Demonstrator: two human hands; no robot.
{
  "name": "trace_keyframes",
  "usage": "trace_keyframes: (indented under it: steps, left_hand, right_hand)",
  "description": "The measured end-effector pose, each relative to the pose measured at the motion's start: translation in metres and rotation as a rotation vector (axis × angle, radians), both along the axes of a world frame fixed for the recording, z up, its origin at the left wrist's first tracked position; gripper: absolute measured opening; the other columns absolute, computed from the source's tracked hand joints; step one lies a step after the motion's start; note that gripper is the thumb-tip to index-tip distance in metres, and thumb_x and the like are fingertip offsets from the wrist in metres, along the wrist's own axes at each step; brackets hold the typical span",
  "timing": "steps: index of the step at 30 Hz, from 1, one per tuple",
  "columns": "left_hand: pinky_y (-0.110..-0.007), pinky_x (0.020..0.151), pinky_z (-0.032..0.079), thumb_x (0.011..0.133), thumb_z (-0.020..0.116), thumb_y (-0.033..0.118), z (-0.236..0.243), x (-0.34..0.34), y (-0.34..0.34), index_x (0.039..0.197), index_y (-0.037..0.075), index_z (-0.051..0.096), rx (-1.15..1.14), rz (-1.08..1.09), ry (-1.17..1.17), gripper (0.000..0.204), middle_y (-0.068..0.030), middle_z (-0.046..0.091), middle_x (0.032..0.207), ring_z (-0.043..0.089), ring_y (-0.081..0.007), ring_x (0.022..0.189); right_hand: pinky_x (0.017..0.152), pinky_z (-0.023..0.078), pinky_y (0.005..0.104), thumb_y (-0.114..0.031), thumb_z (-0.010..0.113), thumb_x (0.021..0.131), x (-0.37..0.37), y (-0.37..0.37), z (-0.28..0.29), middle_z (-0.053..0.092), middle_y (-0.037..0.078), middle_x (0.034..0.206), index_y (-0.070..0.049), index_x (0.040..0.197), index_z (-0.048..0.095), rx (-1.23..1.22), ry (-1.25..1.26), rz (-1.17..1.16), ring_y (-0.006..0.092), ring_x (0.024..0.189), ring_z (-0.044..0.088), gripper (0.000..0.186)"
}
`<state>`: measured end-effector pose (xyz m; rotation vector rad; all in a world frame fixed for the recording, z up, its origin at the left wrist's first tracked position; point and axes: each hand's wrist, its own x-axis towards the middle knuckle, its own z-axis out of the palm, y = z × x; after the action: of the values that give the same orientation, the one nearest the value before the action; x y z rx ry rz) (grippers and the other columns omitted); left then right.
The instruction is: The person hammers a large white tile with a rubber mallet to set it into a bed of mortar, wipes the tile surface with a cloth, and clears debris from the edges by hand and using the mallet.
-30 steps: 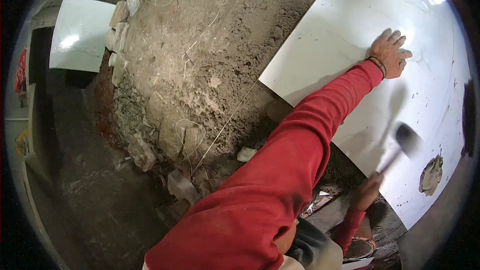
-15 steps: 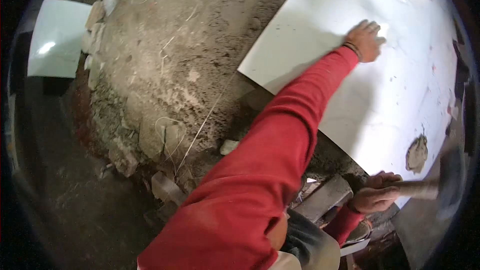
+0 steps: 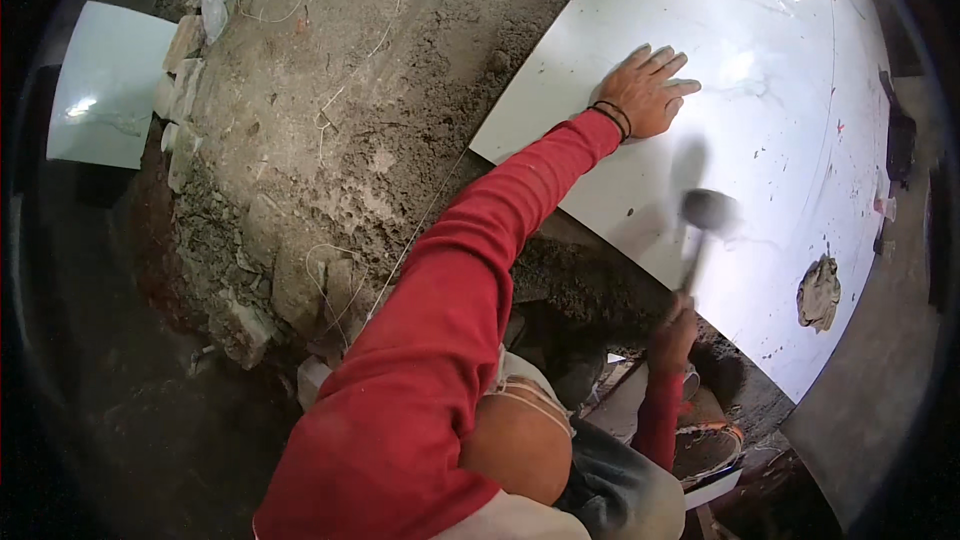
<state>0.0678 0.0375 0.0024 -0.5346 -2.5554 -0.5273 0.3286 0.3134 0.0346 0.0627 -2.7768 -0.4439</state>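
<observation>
A large glossy white tile (image 3: 770,150) takes up the right side, lying over the rough mortar bed. My left hand (image 3: 645,92) rests on it with fingers spread, two dark bands round the wrist. Lower down, by the tile's near edge, my right hand (image 3: 676,335) is closed round the handle of a mallet (image 3: 706,208). The mallet's dark head is over the tile and slightly blurred; whether it touches the surface I cannot tell. A grey-brown crumpled lump (image 3: 819,295), of cloth or mortar, lies near the tile's right corner.
Rough grey mortar (image 3: 350,120) spreads across the middle, with a loose thin string (image 3: 405,250) over it. Another white tile (image 3: 108,85) is at the far left, beside a row of stone pieces (image 3: 185,80). A clear plastic bag (image 3: 216,10) lies near them.
The mallet has swung from beyond the tile's right corner up and left over the tile. My left hand appears further left on it, still flat; the view has shifted too.
</observation>
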Motion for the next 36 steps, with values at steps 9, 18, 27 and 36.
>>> trace_keyframes:
  steps: [9,18,27,36]
  left_hand:
    - [-0.046,0.117,0.026,0.096,0.045,0.030,0.007,-0.007,0.012,0.134,0.023,0.058,0.067,0.016,-0.033,0.040,-0.0112,0.048,0.145,0.040,-0.0270,0.137]
    - [-0.046,0.119,0.023,0.099,0.041,0.031,-0.005,-0.049,0.004,0.142,0.027,0.050,-0.035,-0.012,-0.051,0.044,-0.0088,0.042,0.152,0.036,-0.0252,0.141]
    - [-0.044,0.115,0.027,0.100,0.040,0.029,-0.020,-0.055,-0.012,0.141,0.027,0.051,-0.106,0.012,-0.013,0.042,-0.0068,0.045,0.149,0.040,-0.0224,0.138]
    - [-0.045,0.117,0.027,0.100,0.039,0.029,-0.013,-0.055,-0.006,0.139,0.028,0.053,-0.102,0.022,-0.028,0.041,-0.0059,0.044,0.150,0.039,-0.0222,0.139]
  right_hand:
    - [0.063,0.047,0.0314,-0.031,0.046,0.103,-0.020,0.032,-0.022,0.062,0.010,0.082,-0.001,0.105,0.060,0.747,0.151,0.049,0.0176,0.068,0.056,0.033]
    - [0.045,0.040,0.0269,-0.034,0.045,0.103,-0.058,-0.014,0.034,0.056,0.002,0.071,-0.005,0.099,0.059,-0.560,0.229,0.201,0.0100,0.053,0.048,0.032]
    - [0.060,0.049,0.0308,-0.028,0.048,0.103,-0.051,-0.026,0.014,0.063,0.011,0.086,0.000,0.105,0.058,-1.577,-0.026,0.267,0.0165,0.070,0.058,0.029]
    - [0.055,0.048,0.0260,-0.026,0.057,0.097,-0.059,-0.046,0.037,0.064,0.009,0.086,-0.002,0.102,0.060,-0.843,0.134,0.103,0.0153,0.067,0.059,0.025]
